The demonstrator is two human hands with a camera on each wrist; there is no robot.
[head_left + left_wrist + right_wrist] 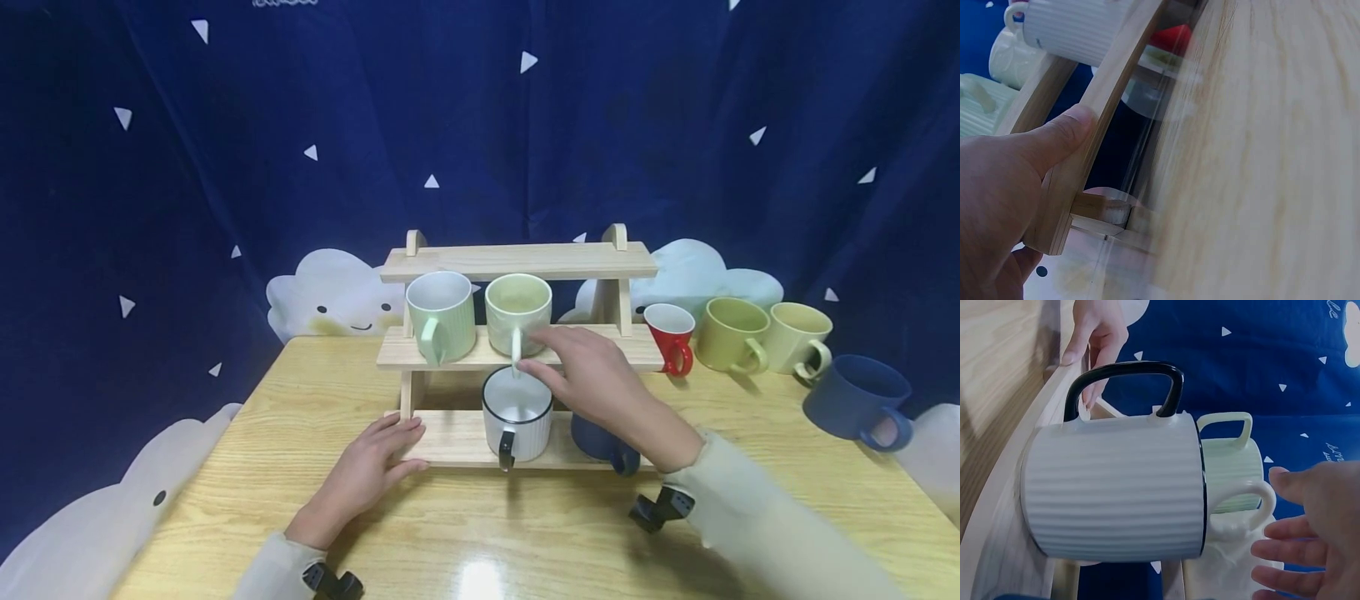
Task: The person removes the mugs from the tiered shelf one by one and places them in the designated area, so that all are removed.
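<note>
A three-tier wooden shelf rack (517, 262) stands on the table. My left hand (369, 465) holds the left end of its bottom board, thumb (1075, 125) on one face and fingers partly hidden on the other. On the middle board sit a ribbed light green mug (454, 323) and, right of it, a pale cream-green mug (510, 321), handles facing me. My right hand (592, 375) is at that second mug's handle; in the right wrist view its fingers are spread beside the handle. Below is a ribbed white mug (528, 433) with black rim and handle.
A dark blue mug (592, 437) sits on the bottom board, partly behind my right arm. Right of the rack stand a red mug (660, 335), an olive mug (723, 337), a cream mug (791, 337) and a navy mug (847, 398). A dark blue curtain (480, 117) hangs behind.
</note>
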